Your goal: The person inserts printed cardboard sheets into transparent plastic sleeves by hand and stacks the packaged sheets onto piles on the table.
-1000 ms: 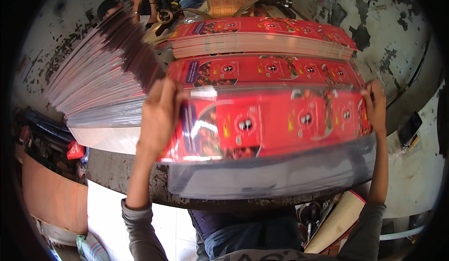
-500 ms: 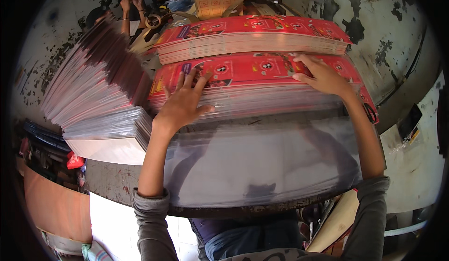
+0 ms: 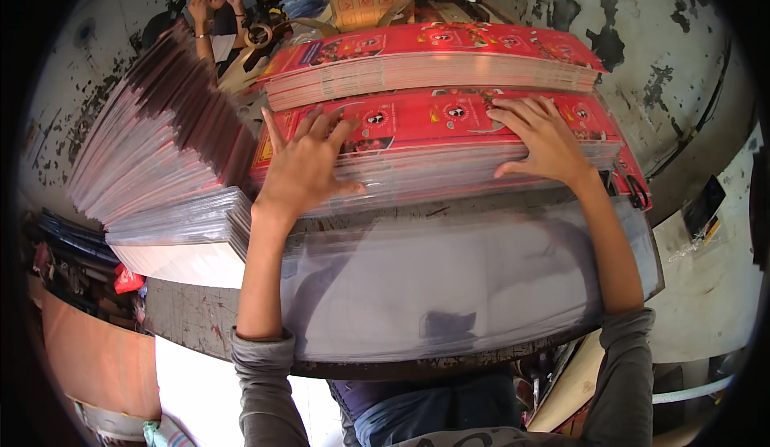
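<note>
Here, a worn, paint-chipped worktable (image 3: 200,319) fills the frame, loaded with printed stock. A tall, leaning fan of silvery sheets (image 3: 152,158) slumps at the left. At centre, a stack of red printed sheets (image 3: 449,126) lies under both hands, with a second red stack (image 3: 433,58) just behind it in the upper centre. A clear plastic sheet (image 3: 449,279) drapes over the table's near edge. The left hand (image 3: 305,166) and right hand (image 3: 541,138) rest flat, fingers spread, gripping nothing. Glossy sheets may well slide: an uneven push could skew the stack, and the leaning fan at left looks ready to topple.
</note>
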The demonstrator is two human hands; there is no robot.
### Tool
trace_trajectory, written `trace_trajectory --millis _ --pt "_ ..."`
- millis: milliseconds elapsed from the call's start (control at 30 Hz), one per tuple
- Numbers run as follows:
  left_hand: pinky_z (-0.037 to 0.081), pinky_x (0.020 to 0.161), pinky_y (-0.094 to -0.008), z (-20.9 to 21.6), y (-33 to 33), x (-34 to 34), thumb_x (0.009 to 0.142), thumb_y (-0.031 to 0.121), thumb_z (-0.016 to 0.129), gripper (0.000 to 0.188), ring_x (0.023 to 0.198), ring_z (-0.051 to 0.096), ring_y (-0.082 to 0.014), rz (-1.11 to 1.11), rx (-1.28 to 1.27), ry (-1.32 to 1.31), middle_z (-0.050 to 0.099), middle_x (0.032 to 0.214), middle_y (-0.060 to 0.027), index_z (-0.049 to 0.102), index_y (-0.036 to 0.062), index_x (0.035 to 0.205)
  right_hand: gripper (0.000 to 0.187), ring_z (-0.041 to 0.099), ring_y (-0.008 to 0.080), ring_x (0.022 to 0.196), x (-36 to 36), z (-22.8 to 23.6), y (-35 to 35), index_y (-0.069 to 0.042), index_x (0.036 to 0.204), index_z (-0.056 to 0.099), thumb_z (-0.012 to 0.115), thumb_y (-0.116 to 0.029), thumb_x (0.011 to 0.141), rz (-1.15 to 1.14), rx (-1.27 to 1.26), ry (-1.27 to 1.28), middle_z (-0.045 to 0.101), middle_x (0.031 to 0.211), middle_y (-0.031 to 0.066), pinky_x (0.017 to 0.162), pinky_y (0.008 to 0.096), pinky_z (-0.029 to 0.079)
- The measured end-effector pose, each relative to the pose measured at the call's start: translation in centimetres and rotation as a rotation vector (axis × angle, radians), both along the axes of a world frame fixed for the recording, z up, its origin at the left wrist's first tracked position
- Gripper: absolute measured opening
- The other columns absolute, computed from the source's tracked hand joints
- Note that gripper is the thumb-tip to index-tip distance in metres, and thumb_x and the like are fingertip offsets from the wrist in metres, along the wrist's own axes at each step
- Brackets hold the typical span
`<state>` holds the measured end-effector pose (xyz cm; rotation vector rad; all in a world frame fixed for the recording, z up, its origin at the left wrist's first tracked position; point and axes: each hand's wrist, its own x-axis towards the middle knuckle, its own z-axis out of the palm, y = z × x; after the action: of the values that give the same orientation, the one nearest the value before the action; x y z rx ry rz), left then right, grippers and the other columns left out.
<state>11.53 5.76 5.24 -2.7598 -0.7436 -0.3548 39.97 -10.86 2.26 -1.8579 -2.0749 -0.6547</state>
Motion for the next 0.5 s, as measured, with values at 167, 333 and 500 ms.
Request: trace_trajectory --millis 167,333,500 --pt "0.008 0.098 -0.0705 0.6 0.1 0.0 0.052 0.036 0.079 0.073 0.124 0.035 -0.0230 -0.081 0.178 -0.058 0.048 0.120 -0.0017 0.050 0.0191 0.117 0.070 0.047 0.0231 0.106 0.5 0.0 -0.2 -0.008 0.111 0.053 0.063 -0.058 0.062 0.031 0.075 -0.066 0.053 0.112 0.0051 0.100 0.0439 0.028" --pt "0.005 0.099 -0.0688 1.1 -0.1 -0.1 0.051 0.032 0.079 0.072 0.126 0.033 -0.0221 -0.097 0.212 -0.080 0.049 0.119 -0.0011 0.051 0.0199 0.116 0.062 0.049 0.0218 0.104 0.2 0.0 -0.2 -0.008 0.110 0.054 0.064 -0.049 0.065 -0.005 0.111 -0.220 0.053 0.114 0.0051 0.101 0.0461 0.028" --pt "0.007 0.096 -0.0720 0.8 -0.2 0.3 0.058 0.029 0.076 0.061 0.123 0.036 -0.0244 -0.162 0.239 -0.104 0.049 0.117 -0.0050 0.051 0.0155 0.113 0.049 0.052 0.0180 0.093 -0.1 -0.2 0.1 -0.010 0.101 0.056 0.062 -0.046 0.069 -0.014 0.315 -0.321 0.056 0.105 0.0019 0.095 0.0420 0.033"
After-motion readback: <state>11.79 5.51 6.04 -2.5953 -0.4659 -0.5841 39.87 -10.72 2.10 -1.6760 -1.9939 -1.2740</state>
